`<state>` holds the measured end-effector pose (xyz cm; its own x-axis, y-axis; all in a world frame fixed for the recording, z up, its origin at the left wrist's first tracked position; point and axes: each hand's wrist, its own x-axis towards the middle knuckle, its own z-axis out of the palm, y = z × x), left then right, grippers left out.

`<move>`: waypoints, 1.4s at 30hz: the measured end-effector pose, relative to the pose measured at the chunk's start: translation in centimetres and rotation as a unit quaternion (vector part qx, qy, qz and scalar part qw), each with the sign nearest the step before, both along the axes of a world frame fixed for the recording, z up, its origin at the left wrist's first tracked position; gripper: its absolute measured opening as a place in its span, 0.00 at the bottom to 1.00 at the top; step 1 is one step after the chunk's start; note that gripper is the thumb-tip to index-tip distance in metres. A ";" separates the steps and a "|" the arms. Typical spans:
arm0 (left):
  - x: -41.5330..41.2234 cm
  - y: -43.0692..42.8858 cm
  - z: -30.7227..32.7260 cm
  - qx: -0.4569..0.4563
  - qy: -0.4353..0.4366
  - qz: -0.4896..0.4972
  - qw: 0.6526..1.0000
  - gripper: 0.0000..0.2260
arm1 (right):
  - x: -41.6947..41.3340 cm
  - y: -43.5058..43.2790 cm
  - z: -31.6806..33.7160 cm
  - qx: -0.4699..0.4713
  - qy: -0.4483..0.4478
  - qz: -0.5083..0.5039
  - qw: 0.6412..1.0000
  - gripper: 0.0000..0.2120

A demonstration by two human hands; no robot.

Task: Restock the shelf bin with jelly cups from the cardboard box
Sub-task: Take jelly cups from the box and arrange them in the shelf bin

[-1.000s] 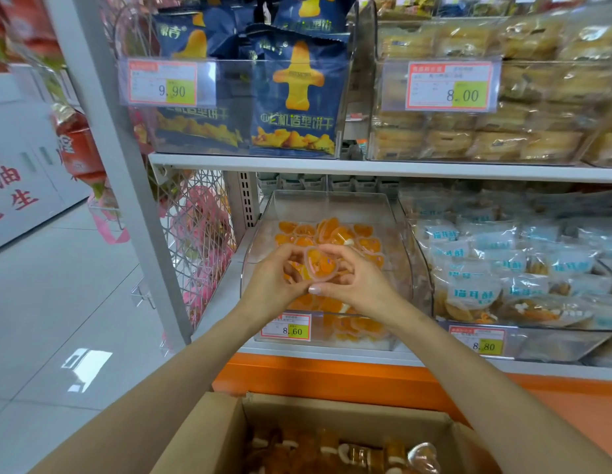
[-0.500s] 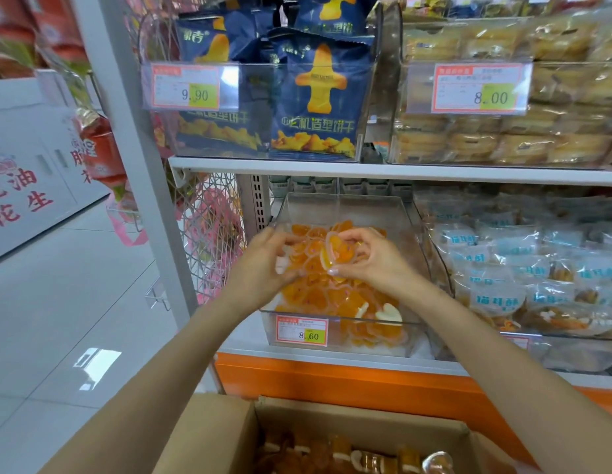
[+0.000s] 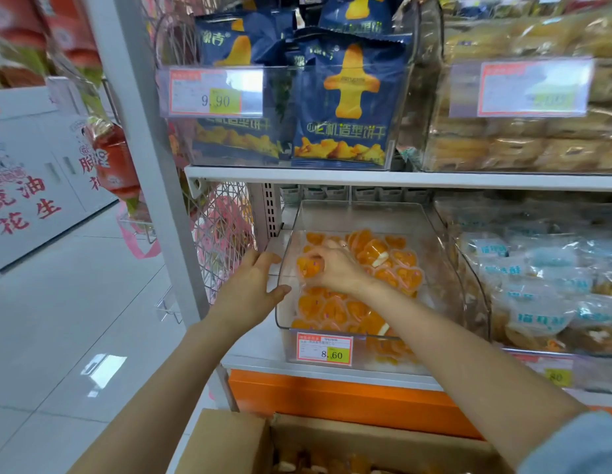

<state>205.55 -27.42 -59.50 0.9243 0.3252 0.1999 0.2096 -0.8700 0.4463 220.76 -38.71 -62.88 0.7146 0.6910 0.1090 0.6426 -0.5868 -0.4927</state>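
The white shelf (image 3: 256, 350) carries a row of clear containers, with blue snack bags (image 3: 349, 97) on the level above it. At the bottom edge of the view the cardboard box (image 3: 229, 439) stands open below the shelf; what lies inside it is too blurred to make out. The clear shelf bin (image 3: 366, 217) sits at the left end of the shelf, and orange jelly cups (image 3: 332, 309) cover most of its floor. The person's left hand (image 3: 250, 289) is outside the bin against its left wall, fingers released and spread, the thumb at the front corner of the rim. The right hand (image 3: 335, 268) reaches into the bin from the right, its fingers curled down and grasping one jelly cup (image 3: 309, 266) at the left side of the pile. A price tag (image 3: 324, 349) reading 8.60 is fixed to the bin's front.
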 end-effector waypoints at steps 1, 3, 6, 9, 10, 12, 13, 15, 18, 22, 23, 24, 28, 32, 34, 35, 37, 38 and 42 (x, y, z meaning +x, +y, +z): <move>0.1 0.0 0.0 -0.017 -0.003 -0.002 1.000 0.22 | 0.1 0.1 -0.3 -0.016 -0.012 0.000 1.000 0.33; 0.2 -0.1 -0.1 -0.043 -0.011 -0.006 0.999 0.21 | 0.3 0.2 -0.7 -0.046 -0.027 -0.003 0.999 0.33; 0.4 -0.1 -0.2 -0.053 -0.017 -0.005 0.998 0.20 | 0.2 0.1 -1.0 -0.073 -0.048 -0.013 0.996 0.31; 0.6 -0.1 -0.2 -0.056 -0.023 0.001 0.998 0.20 | -0.2 -0.1 -0.8 -0.102 -0.071 -0.003 0.992 0.34; 0.7 -0.1 -0.2 -0.055 -0.025 0.001 0.998 0.19 | -0.4 -0.4 -0.3 -0.100 -0.065 0.001 0.993 0.35; 0.7 -0.1 -0.2 -0.047 -0.029 0.001 0.998 0.19 | -0.4 -1.5 1.0 -0.041 -0.072 -0.013 0.996 0.33; 0.8 -0.1 -0.1 -0.040 -0.034 0.003 0.999 0.19 | 0.0 -2.3 1.9 0.013 -0.099 -0.042 0.994 0.29; 0.9 -0.2 0.1 -0.015 -0.061 0.003 0.998 0.18 | 1.1 -4.1 3.2 0.076 -0.143 -0.130 0.978 0.21; 1.1 -0.9 0.9 0.014 -0.120 -0.016 0.992 0.16 | 3.0 -6.1 3.2 -0.046 -0.112 -0.212 0.970 0.25; 1.5 -2.6 1.3 -0.015 -0.155 -0.082 0.984 0.12 | 3.5 -6.7 1.7 -0.050 -0.052 -0.220 0.973 0.26; 1.6 -3.0 1.3 -0.021 -0.157 -0.098 0.983 0.11 | 3.5 -6.7 1.6 -0.033 -0.057 -0.220 0.973 0.23; 1.8 -3.4 1.2 -0.028 -0.157 -0.111 0.981 0.10 | 3.4 -6.8 1.5 -0.019 -0.062 -0.220 0.973 0.21; 2.2 -4.5 0.8 -0.080 -0.143 -0.130 0.978 0.08 | 2.9 -7.6 2.7 0.020 -0.047 -0.226 0.973 0.18; 2.4 -5.6 0.4 -0.167 -0.101 -0.119 0.973 0.13 | 1.0 -8.6 5.1 0.227 0.090 -0.160 0.956 0.18; 2.4 -6.2 0.3 -0.220 -0.079 -0.108 0.966 0.19 | -0.8 -9.1 5.8 0.319 0.206 -0.058 0.924 0.22; 2.4 -6.4 0.2 -0.246 -0.078 -0.105 0.960 0.20 | -1.5 -9.4 5.9 0.324 0.233 -0.011 0.917 0.23; 2.3 -6.8 0.0 -0.277 -0.092 -0.108 0.950 0.19 | -2.4 -9.6 5.7 0.305 0.243 0.051 0.919 0.24; 2.3 -6.9 0.0 -0.285 -0.103 -0.111 0.947 0.17 | -2.6 -9.6 5.5 0.303 0.246 0.063 0.918 0.24; 1.9 -7.0 0.3 -0.348 -0.126 -0.110 0.922 0.14 | -3.0 -9.6 4.8 0.335 0.281 0.058 0.897 0.24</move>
